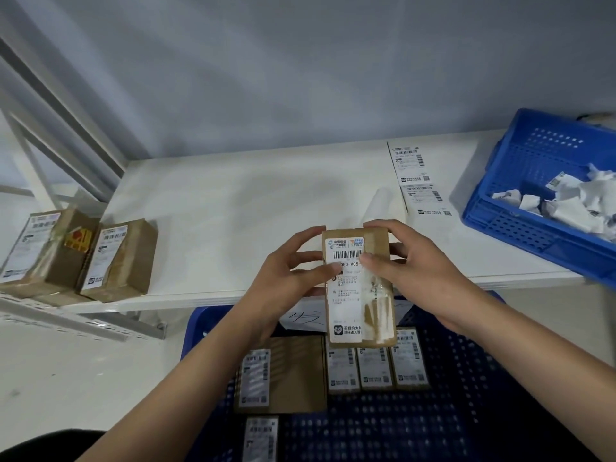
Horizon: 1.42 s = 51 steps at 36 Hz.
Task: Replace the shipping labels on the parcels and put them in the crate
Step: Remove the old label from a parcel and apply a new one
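Note:
A small brown parcel (358,291) is held up in front of the white table's edge, its white shipping label partly torn away on the right side. My left hand (283,278) grips its left side, thumb on the label. My right hand (410,265) holds the upper right, thumb against the label's torn edge. Below, a dark blue crate (466,411) on the floor holds several labelled parcels (376,368). A strip of fresh labels (420,181) lies on the table at the back right.
Two labelled parcels (116,258) wait at the table's left end. A blue crate (520,225) at the right holds crumpled label scraps (573,201). A roll of clear backing (380,205) lies behind the held parcel. The white table (233,211) meets a grey wall.

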Motion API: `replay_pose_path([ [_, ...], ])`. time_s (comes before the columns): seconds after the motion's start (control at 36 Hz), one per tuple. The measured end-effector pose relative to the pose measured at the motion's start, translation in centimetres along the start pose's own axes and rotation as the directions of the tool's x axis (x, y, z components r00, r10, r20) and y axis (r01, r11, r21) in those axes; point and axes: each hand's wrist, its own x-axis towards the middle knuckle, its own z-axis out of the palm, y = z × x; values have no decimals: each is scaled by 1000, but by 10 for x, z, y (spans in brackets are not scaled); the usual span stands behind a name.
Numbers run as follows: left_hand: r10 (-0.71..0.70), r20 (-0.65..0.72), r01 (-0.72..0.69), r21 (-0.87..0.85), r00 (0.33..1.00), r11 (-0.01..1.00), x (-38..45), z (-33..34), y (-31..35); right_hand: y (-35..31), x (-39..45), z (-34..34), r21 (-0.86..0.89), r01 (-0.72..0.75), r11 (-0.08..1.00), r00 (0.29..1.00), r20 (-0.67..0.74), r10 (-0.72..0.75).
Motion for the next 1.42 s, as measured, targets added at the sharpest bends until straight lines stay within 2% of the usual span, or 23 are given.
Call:
replay_pose_path([
  [0.14, 18, -45, -17, 20, 999, 1000, -2, 1, 0, 2, 4, 1, -40, 35, 999, 998, -51, -37],
  [0.33, 41, -83, -36, 62, 996, 997, -3, 3, 1, -1, 6, 0, -194, 157, 968, 950, -239, -202],
  [0.56, 49, -81, -40, 109, 996, 993, -2, 7, 1, 0, 4, 4, -305, 199, 931, 939, -212, -270],
  [1.0, 101, -75, -82, 223, 992, 971, -5, 4, 2, 1, 5, 10, -363, 188, 913, 939, -204, -275],
  [1.42, 104, -92, -73, 291, 990, 954, -3, 2, 1, -1, -3, 15, -535, 202, 820, 941, -125, -313],
])
